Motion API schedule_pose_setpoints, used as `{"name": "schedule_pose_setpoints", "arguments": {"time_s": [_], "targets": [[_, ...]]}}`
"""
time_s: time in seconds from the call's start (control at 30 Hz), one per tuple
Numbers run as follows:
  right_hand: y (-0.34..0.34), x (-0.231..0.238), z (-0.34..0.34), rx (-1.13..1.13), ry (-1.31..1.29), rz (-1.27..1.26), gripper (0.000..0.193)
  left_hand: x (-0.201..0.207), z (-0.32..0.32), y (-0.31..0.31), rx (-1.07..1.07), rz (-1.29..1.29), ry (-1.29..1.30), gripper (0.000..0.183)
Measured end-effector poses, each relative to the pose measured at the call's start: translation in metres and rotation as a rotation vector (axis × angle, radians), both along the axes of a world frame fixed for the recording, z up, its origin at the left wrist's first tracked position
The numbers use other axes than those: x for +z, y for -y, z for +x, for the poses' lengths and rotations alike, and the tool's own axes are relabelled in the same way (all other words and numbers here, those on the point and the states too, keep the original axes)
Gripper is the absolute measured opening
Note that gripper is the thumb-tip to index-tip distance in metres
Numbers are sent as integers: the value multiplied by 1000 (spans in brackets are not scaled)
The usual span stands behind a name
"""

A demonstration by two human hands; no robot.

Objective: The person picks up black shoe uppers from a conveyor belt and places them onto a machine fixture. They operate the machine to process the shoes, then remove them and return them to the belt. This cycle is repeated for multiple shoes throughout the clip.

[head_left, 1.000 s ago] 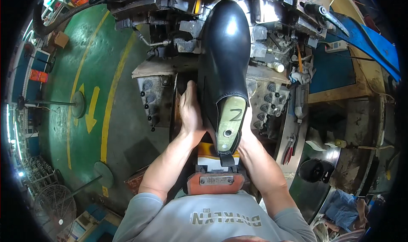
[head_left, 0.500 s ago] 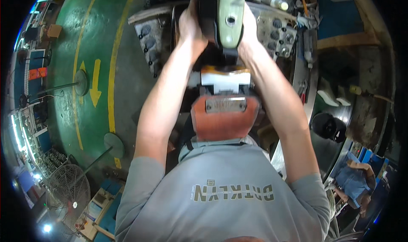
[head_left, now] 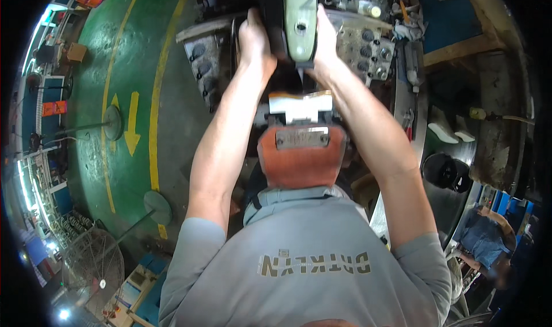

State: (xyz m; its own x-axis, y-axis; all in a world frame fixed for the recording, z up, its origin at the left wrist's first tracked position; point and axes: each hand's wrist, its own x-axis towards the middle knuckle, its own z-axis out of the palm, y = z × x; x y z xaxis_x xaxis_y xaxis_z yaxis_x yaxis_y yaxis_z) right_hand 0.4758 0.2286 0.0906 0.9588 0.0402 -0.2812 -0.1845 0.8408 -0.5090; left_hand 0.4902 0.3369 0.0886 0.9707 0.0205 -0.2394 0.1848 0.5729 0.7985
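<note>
Both bare forearms reach forward to a dark machine at the top centre. My left hand [head_left: 253, 42] is left of its black upright part, thumb side up. Past the other side, my right hand [head_left: 326, 42] sits beside and partly behind a long pale green piece [head_left: 301, 31] with a round hole. The fingers of both hands are mostly hidden, so what they hold cannot be made out. Between my wrists, nearer to me, is a white block [head_left: 301, 105]. Below it is a reddish-brown pad [head_left: 302, 163] with a metal plate.
Knob panels flank the machine, a left panel [head_left: 202, 65] and a right panel [head_left: 368, 52]. At right are a metal bench [head_left: 422, 117] and a black round object [head_left: 445, 172]. A standing fan [head_left: 95, 269] is lower left, beside a green floor [head_left: 86, 126]. Another person [head_left: 483, 238] is far right.
The view has shifted slightly, so the green piece and my right hand appear a little further left. Both hands stay beside the machine.
</note>
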Motion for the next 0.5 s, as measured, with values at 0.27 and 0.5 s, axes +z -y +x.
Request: {"name": "schedule_pose_setpoints", "arguments": {"time_s": [0.27, 0.5], "targets": [[70, -49, -31, -205, -39, -653, 25, -28, -29, -52, 180, 496, 67, 25], [191, -210, -79, -222, -579, -1257, 52, -182, -35, -169, 661, 835, -202, 35]]}}
